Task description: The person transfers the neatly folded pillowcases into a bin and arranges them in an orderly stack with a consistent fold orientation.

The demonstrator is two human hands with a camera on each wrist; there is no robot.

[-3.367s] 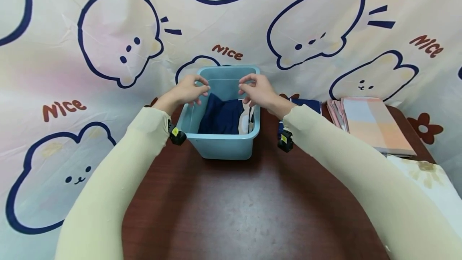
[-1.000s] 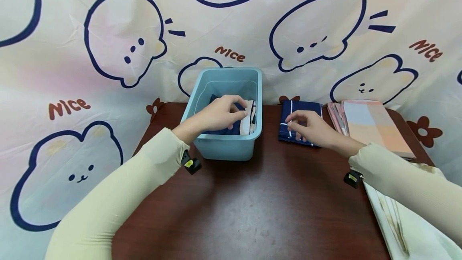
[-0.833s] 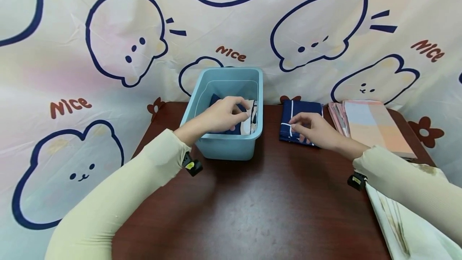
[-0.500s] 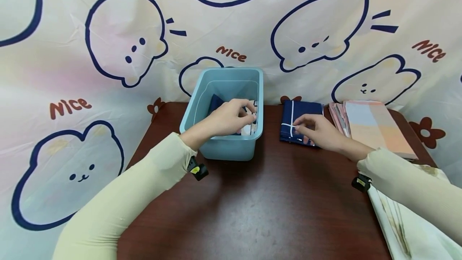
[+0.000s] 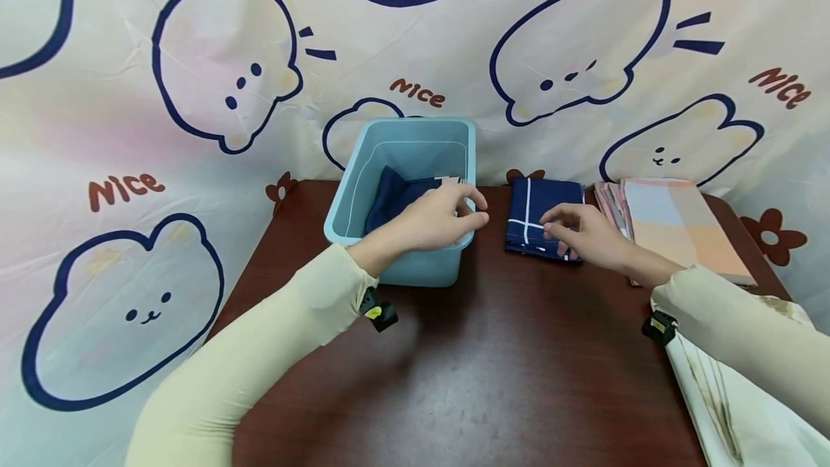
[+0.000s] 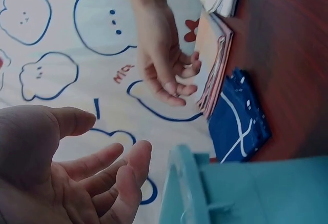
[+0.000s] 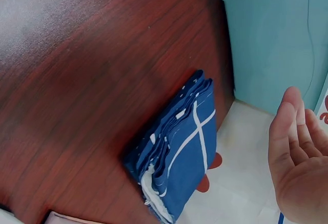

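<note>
My left hand (image 5: 437, 218) hovers over the front right rim of a blue plastic bin (image 5: 415, 269), fingers loosely bent with nothing between them. Inside the bin lies dark navy folded cloth (image 5: 395, 197); a light patterned piece beside it is mostly hidden by the hand. To the right, my right hand (image 5: 586, 236) hangs above a folded navy cloth with white lines (image 5: 528, 200), holding nothing. In the right wrist view that navy cloth (image 7: 189, 147) lies flat on the table, apart from the right hand (image 7: 302, 162). The left wrist view shows both hands bare, thumbs away from the fingers.
A folded pastel checked cloth (image 5: 681, 229) lies at the table's back right. White floral fabric (image 5: 733, 388) covers the right edge, under the right sleeve. A printed curtain (image 5: 402, 42) hangs behind the dark brown table (image 5: 467, 366).
Both hands were above the bin at first. The right hand has moved right to over the navy cloth; the left has drifted right across the bin to its right rim.
</note>
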